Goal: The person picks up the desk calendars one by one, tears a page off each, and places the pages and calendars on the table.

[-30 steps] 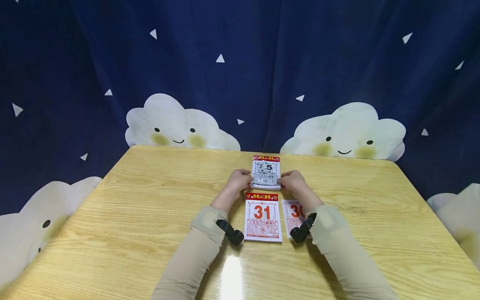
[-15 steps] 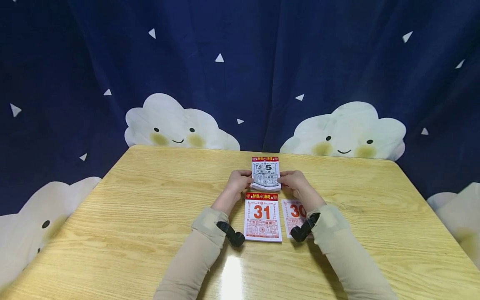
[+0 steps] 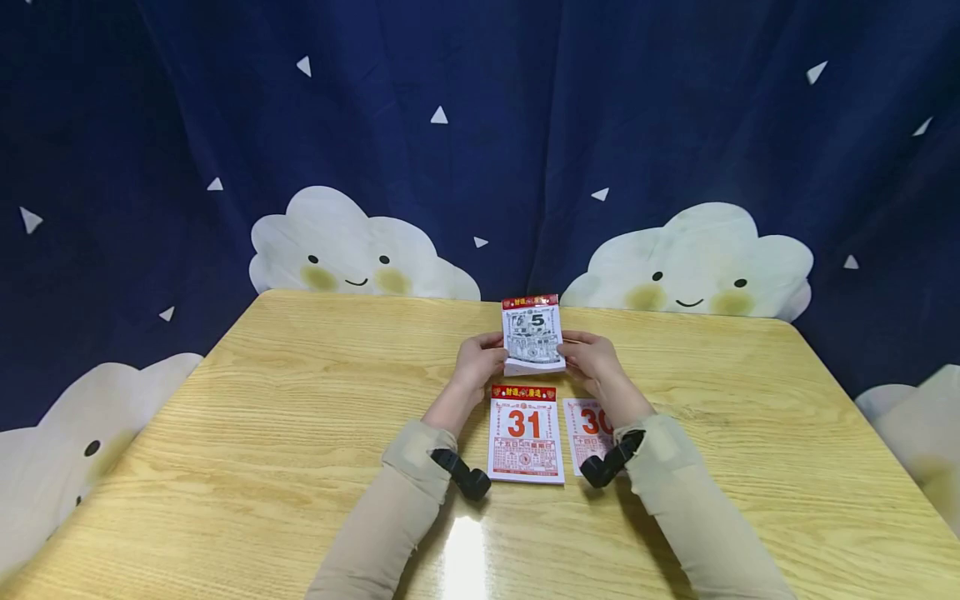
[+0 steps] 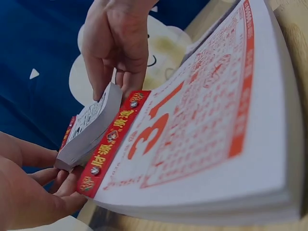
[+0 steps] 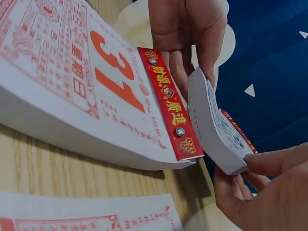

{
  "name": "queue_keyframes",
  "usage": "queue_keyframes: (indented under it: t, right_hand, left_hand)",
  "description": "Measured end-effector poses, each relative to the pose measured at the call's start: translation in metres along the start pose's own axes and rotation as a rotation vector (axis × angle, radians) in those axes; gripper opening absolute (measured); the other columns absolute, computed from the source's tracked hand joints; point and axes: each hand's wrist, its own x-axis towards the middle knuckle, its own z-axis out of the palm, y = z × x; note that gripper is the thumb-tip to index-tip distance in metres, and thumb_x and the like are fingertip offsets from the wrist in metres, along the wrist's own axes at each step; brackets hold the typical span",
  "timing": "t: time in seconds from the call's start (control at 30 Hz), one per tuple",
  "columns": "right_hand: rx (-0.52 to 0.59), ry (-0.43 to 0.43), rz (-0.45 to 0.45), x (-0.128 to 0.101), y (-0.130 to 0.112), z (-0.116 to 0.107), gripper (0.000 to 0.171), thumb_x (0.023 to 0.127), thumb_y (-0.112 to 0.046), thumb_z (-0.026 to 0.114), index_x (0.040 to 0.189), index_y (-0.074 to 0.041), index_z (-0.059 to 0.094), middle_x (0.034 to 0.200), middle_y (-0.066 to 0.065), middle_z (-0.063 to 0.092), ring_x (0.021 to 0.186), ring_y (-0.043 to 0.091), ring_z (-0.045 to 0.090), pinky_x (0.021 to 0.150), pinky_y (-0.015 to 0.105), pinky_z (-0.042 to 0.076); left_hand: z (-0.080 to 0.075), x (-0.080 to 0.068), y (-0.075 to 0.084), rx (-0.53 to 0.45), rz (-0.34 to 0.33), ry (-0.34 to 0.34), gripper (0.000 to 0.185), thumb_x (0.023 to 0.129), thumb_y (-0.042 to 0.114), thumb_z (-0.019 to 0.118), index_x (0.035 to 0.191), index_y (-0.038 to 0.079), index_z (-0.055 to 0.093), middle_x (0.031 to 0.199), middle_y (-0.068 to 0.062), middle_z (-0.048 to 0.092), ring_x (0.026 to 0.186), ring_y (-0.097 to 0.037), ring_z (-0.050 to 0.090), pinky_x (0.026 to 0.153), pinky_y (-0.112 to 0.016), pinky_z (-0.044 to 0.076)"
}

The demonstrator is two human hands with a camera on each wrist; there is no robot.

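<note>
Here, fingertips first: the left hand (image 3: 474,360) and the right hand (image 3: 592,360) each pinch a lower side edge of the small calendar block showing 5 (image 3: 533,335), thumbs on its face and fingers curled beneath; from the wrist views I read both grips as shallow, only on the near corners. The block is tilted up off the wooden table (image 3: 285,433), its red binding strip (image 3: 531,302) at the far end, and it hangs just beyond the larger calendar pad showing 31 (image 3: 526,432). The loose sheet marked 30 (image 3: 588,429) lies beside that pad, partly under my right wrist. Risks as I judge them: the block is thick and held only at one end, so its loose pages could fan or the whole block could slide out of the pinch. If it drops, its near edge would likely land on the red header of the 31 pad (image 4: 113,137) and knock it askew. The right sleeve (image 3: 675,467) could also drag the 30 sheet if that arm shifts. The table looks glossy, so anything nudged may skate.
</note>
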Motion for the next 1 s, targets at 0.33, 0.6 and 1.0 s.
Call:
queue_keyframes:
  t: [0.33,0.6,1.0]
  right_hand:
    - [0.111,-0.067,-0.144,-0.017,-0.011,-0.003,0.045,0.086,-0.002,0.055,0.130,0.000,0.047,0.104,0.004,0.058,0.074,0.003,0.060,0.072,0.020,0.053]
    - [0.121,-0.080,-0.206,-0.030,-0.015,-0.002,0.044,0.086,-0.001,0.055,0.129,0.000,0.048,0.097,-0.001,0.059,0.076,0.004,0.059,0.067,0.017,0.052]
    - [0.212,-0.137,-0.242,-0.050,-0.015,-0.002,0.046,0.087,0.001,0.055,0.132,0.000,0.044,0.097,-0.004,0.062,0.081,0.004,0.062,0.070,0.018,0.053]
  left_hand:
    - [-0.010,-0.008,0.011,0.004,0.072,0.015,0.044,0.078,-0.006,0.054,0.122,0.001,0.056,0.119,-0.015,0.056,0.085,-0.013,0.051,0.079,-0.032,0.049]
    - [-0.018,-0.015,0.017,-0.155,0.117,-0.007,0.032,0.084,-0.001,0.057,0.116,-0.004,0.057,0.114,-0.019,0.058,0.084,-0.013,0.058,0.090,-0.042,0.048]
    - [-0.026,-0.024,0.020,-0.312,0.104,-0.068,0.044,0.084,-0.006,0.054,0.128,-0.004,0.048,0.114,-0.016,0.057,0.079,-0.007,0.058,0.071,-0.022,0.050]
